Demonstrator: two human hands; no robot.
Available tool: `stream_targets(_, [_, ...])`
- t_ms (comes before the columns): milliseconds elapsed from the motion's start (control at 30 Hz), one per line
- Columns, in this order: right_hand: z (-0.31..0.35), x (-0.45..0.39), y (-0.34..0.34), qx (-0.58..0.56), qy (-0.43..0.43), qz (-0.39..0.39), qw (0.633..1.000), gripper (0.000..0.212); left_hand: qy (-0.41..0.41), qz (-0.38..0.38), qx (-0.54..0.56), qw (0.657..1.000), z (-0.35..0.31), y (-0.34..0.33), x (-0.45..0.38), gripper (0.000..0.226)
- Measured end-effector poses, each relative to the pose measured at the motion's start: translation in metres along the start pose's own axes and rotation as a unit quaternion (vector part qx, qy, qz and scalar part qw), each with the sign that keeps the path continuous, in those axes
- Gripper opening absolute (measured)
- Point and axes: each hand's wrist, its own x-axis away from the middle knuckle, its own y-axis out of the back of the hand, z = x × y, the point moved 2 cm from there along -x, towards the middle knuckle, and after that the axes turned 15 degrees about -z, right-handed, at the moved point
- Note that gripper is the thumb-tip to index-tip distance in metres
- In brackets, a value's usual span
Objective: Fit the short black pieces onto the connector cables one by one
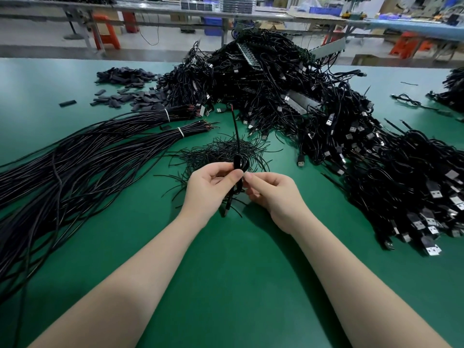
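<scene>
Two bare forearms reach over a green worktable (226,259), where the left hand (208,189) and right hand (273,197) meet, each pinching a coiled black connector cable (237,156) between thumb and fingertips. One cable end rises upright above the hands; the plug end hangs below them. Thin black strands (221,151) lie scattered just behind the hands. Tied cable bundles (100,151) stretch to the left, short black pieces (125,89) lie heaped far left, and USB-tipped cables (351,146) pile high to the right.
</scene>
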Motion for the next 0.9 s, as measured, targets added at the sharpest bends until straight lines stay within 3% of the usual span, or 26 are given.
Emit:
stream_targets(100, [0.000,0.001,0.000,0.043,0.058,-0.030,0.997,0.014,0.002,0.001,-0.027,1.000,0.002,-0.001,-0.001,0.011])
stream_targets(167, [0.002,0.003,-0.002,0.153,0.166,-0.075,0.971,0.013,0.015,-0.008,-0.037,0.999,0.003,-0.002,-0.001,0.006])
stream_targets(200, [0.003,0.005,-0.004,0.217,0.246,-0.101,0.939,0.011,0.030,-0.010,-0.030,0.999,0.003,-0.002,-0.002,0.004])
stream_targets(300, [0.007,0.012,-0.013,0.330,0.498,-0.146,0.789,0.002,0.106,0.012,0.016,0.994,0.001,-0.003,-0.003,0.011])
stream_targets(333, [0.006,0.013,-0.014,0.332,0.537,-0.147,0.761,0.003,0.119,0.016,0.020,0.993,0.001,-0.003,-0.003,0.013])
stream_targets(367, [0.004,0.013,-0.016,0.326,0.542,-0.146,0.761,0.003,0.117,0.007,0.021,0.993,0.000,-0.003,-0.003,0.013])
stream_targets(433, [0.003,0.011,-0.013,0.280,0.453,-0.145,0.834,0.004,0.067,-0.031,0.009,0.997,-0.001,-0.003,-0.003,0.008])
stream_targets(500, [0.001,0.005,-0.007,0.192,0.279,-0.123,0.933,0.007,-0.004,-0.045,-0.015,0.999,-0.005,-0.004,-0.001,0.013])
stream_targets(567, [-0.001,-0.002,-0.002,0.112,0.144,-0.102,0.978,0.022,-0.049,-0.036,-0.029,0.998,-0.006,-0.006,0.001,0.018])
stream_targets(700, [0.000,-0.009,-0.004,0.059,0.058,-0.074,0.994,0.043,-0.080,-0.026,-0.013,0.996,-0.009,-0.006,0.003,0.025])
stream_targets(900, [-0.001,-0.009,0.002,0.028,0.068,-0.039,0.997,0.008,-0.064,-0.012,0.022,0.998,-0.010,-0.007,0.003,0.033])
